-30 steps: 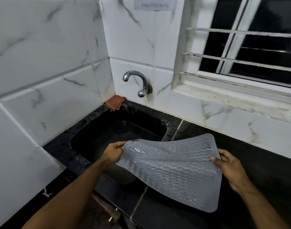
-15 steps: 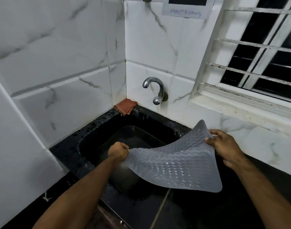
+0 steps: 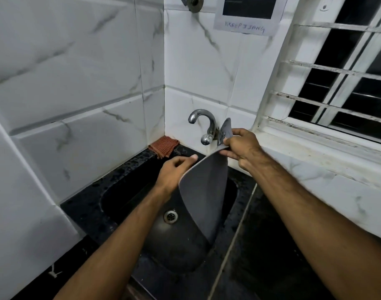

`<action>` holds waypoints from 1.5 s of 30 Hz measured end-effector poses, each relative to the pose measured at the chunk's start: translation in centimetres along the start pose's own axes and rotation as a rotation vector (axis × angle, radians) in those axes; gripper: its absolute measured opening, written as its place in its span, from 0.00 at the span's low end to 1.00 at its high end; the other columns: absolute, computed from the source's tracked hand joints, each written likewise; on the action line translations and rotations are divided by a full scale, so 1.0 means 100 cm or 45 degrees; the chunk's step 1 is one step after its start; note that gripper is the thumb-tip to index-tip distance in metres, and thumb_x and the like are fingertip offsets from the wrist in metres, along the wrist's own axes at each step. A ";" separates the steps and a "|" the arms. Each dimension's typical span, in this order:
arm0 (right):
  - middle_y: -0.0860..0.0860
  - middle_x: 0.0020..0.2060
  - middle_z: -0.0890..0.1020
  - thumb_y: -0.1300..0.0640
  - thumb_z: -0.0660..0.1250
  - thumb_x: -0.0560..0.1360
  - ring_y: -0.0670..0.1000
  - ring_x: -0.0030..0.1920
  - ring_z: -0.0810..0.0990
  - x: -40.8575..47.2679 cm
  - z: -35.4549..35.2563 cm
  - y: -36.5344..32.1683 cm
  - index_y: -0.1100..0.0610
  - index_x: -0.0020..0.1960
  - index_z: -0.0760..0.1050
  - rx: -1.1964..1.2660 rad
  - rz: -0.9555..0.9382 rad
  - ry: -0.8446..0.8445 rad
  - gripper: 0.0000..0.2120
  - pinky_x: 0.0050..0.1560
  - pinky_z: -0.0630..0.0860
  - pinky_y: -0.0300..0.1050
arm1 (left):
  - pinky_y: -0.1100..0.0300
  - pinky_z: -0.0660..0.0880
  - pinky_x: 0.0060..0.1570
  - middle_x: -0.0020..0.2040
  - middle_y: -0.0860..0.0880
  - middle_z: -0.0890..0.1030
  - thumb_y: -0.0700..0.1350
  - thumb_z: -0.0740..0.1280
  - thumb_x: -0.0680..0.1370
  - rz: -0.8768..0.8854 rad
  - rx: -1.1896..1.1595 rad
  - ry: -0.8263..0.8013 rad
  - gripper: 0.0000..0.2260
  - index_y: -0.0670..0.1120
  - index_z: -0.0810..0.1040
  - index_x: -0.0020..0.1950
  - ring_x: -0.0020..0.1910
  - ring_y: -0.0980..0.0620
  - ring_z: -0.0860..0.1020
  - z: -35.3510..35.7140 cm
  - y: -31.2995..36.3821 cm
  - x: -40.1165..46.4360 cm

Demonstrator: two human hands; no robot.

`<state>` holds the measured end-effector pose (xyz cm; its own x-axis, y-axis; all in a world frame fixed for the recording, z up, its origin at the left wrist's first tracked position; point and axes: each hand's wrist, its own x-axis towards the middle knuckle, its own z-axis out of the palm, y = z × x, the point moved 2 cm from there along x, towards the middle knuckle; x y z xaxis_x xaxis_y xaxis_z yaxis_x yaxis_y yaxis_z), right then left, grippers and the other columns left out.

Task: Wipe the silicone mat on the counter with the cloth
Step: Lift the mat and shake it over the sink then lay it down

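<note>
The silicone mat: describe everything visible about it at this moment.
The silicone mat is grey, thin and flexible, hanging upright and curled over the black sink. Its smooth underside faces the camera. The right hand pinches its top corner beside the tap; the left hand holds its left edge.

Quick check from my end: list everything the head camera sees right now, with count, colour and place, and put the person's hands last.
silicone mat: one, grey, held upright over the sink, its lower edge down in the basin
cloth: one, reddish-brown, folded on the counter in the back corner, left of the tap
tap: one, chrome, on the back wall above the sink
sink: one, black, set in the counter
drain: one, metal, in the sink floor
paper note: one, white, taped to the wall tiles
window grille: one, white, upper right
left hand: grip on the mat's left edge
right hand: pinches the mat's top corner
</note>
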<state>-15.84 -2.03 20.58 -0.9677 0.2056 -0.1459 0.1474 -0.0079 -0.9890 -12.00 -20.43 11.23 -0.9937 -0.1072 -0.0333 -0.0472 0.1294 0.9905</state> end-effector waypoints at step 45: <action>0.57 0.39 0.79 0.73 0.69 0.72 0.52 0.37 0.82 0.011 0.013 -0.053 0.64 0.43 0.75 0.200 -0.028 0.043 0.06 0.29 0.81 0.41 | 0.50 0.84 0.44 0.37 0.58 0.86 0.51 0.77 0.72 0.505 0.456 0.163 0.05 0.53 0.87 0.46 0.38 0.56 0.85 -0.071 0.113 -0.042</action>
<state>-17.98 -3.03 25.65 -0.9624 0.2405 -0.1262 0.0902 -0.1553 -0.9837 -7.60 -25.55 23.53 -0.9231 -0.0981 0.3718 0.2743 0.5096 0.8155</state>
